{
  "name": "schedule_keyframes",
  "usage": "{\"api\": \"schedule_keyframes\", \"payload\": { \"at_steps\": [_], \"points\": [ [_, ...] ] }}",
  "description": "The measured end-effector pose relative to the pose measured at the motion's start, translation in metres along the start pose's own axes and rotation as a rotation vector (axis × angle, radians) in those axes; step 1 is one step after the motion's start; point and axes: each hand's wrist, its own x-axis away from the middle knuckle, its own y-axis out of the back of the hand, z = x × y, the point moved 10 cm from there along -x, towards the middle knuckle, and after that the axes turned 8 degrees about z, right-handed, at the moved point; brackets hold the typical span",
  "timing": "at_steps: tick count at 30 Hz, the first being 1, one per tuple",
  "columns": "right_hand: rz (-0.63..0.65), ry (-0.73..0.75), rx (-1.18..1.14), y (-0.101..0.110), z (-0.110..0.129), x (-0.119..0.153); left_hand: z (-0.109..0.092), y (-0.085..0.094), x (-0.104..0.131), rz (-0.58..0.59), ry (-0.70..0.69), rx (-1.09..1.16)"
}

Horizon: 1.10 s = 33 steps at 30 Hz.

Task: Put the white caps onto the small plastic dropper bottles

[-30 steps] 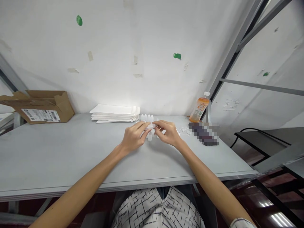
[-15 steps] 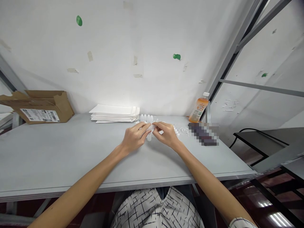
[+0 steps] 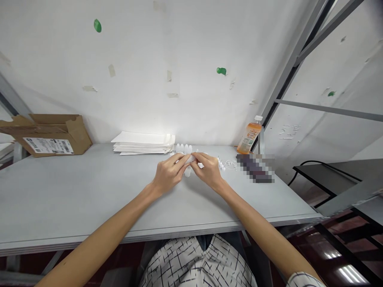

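Note:
Between my two hands is a small white translucent plastic piece [image 3: 190, 159], mostly covered by the fingers. My left hand [image 3: 169, 172] pinches it from the left with thumb and forefinger. From the right, my right hand [image 3: 208, 169] closes thumb and fingers on the same piece. Just behind the hands stand several small white bottle-like pieces [image 3: 184, 148] in a row. Below the fingertips another white piece [image 3: 188, 172] shows in part. Right of my right hand lie small white parts and thin loops [image 3: 229, 165], too small to make out.
A stack of white flat sheets or envelopes [image 3: 142, 142] lies at the back of the grey table [image 3: 89, 199]. An open cardboard box [image 3: 56, 135] stands far left. An orange drink bottle [image 3: 249, 135] stands back right, beside a blurred dark object [image 3: 255, 169].
Both hands keep hold of the white piece, and my right fingertips have shifted slightly left, closer to the left ones. The view has moved a little.

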Motion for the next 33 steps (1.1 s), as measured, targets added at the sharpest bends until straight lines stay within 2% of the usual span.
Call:
{"api": "schedule_keyframes", "payload": {
  "at_steps": [6, 11, 21, 27, 33],
  "points": [
    [0.025, -0.045, -0.271, 0.012, -0.007, -0.007, 0.002, 0.003, -0.001, -0.015, 0.013, 0.018],
    [0.095, -0.112, -0.378, 0.005, -0.012, -0.006, 0.005, 0.003, -0.001, -0.022, 0.041, 0.016],
    [0.077, -0.009, -0.202, 0.004, -0.007, -0.003, 0.003, 0.0, 0.001, 0.004, 0.019, 0.016],
    [0.049, -0.017, -0.099, 0.001, -0.008, 0.0, 0.006, -0.005, 0.002, 0.027, 0.046, 0.049],
    [0.019, -0.029, -0.04, 0.002, -0.004, 0.0, 0.0, -0.001, 0.0, 0.01, 0.005, 0.021]
  ]
}}
